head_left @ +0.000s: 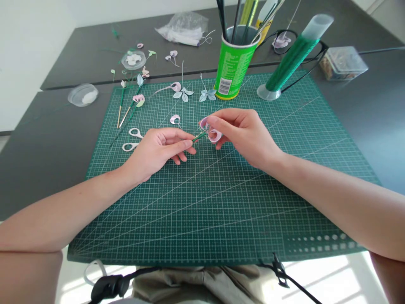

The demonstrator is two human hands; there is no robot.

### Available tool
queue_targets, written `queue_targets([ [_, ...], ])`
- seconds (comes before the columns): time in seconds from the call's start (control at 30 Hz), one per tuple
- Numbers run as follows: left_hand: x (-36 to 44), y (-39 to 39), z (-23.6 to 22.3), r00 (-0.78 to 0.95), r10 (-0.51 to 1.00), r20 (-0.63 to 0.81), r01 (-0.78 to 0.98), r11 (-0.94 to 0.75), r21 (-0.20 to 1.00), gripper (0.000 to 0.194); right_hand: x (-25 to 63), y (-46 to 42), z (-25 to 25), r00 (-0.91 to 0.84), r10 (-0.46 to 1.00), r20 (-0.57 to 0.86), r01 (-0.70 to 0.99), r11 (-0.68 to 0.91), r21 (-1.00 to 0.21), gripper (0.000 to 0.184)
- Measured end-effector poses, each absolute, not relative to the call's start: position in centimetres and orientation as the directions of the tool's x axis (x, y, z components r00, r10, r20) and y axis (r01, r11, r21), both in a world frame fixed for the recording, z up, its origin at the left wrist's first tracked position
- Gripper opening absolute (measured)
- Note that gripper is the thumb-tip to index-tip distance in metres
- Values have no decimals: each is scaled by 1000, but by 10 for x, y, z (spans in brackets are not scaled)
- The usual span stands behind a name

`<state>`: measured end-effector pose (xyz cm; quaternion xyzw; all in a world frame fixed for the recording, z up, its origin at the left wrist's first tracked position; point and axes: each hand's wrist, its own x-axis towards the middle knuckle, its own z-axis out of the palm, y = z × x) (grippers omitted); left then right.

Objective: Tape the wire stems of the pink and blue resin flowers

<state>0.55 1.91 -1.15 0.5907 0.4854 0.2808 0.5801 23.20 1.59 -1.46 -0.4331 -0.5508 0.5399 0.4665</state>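
Observation:
Both my hands meet over the middle of a green cutting mat. My left hand pinches the thin green stem of a small wire flower. My right hand grips the pink looped petals at the stem's tip, thumb and fingers closed on them. A loose pink petal lies on the mat just beyond my left hand. White-handled scissors lie to the left of that hand.
A green can of sticks and a tilted green wire spool stand at the mat's far edge. Finished petals and stems lie far left, beside a plastic lid. A clear box sits far right, a plastic bag at the back.

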Motion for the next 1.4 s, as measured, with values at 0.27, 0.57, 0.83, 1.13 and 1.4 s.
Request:
queue_targets([
  [0.27, 7, 16, -9, 428, 885, -184, 268, 70, 961, 14, 239, 26, -14, -308, 937, -167, -61, -195, -979, 45],
  [0.57, 4, 15, -10, 439, 885, -155, 264, 38, 964, 14, 252, 39, -17, -619, 749, -238, -169, -422, -890, 11],
  [0.83, 4, 16, -9, 443, 884, -151, 266, 31, 963, 14, 264, 55, -25, -640, 754, -150, -134, -302, -944, 16],
  [1.13, 4, 16, -11, 446, 879, -167, 269, 47, 962, 15, 273, 62, -19, -553, 831, -60, -206, -206, -957, 12],
  [1.4, 5, 16, -8, 466, 862, -198, 291, 63, 955, 18, 268, 56, -17, -488, 873, -8, -189, -114, -975, 9],
])
